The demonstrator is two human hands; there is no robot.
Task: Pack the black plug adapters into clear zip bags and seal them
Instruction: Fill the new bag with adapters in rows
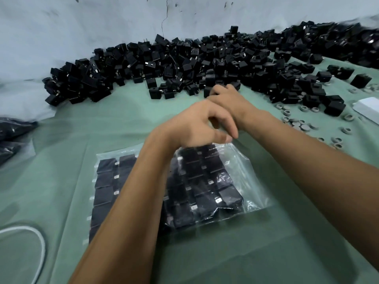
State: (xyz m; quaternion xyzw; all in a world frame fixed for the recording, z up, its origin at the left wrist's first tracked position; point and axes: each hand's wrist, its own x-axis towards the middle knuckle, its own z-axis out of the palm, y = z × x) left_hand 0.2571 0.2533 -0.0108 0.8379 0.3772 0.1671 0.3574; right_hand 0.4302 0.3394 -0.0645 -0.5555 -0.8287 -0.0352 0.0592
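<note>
A long heap of loose black plug adapters [184, 64] lies along the back wall. On the green cloth in front of me a clear zip bag [235, 171] holds rows of adapters. A second filled bag [106, 181] lies beside it to the left, partly under my forearm. My left hand [196, 126] hovers over the right bag's far edge, its fingertips pinching the plastic there. My right hand [227, 97] reaches past it to the front edge of the heap, fingers curled down over adapters. What is under those fingers is hidden.
Several small grey rings [297, 124] are scattered on the cloth [266, 253] at the right, with a white box [367, 107] at the right edge. A white cable [39, 238] loops at the bottom left. Dark plastic bags [12, 130] lie at the left edge.
</note>
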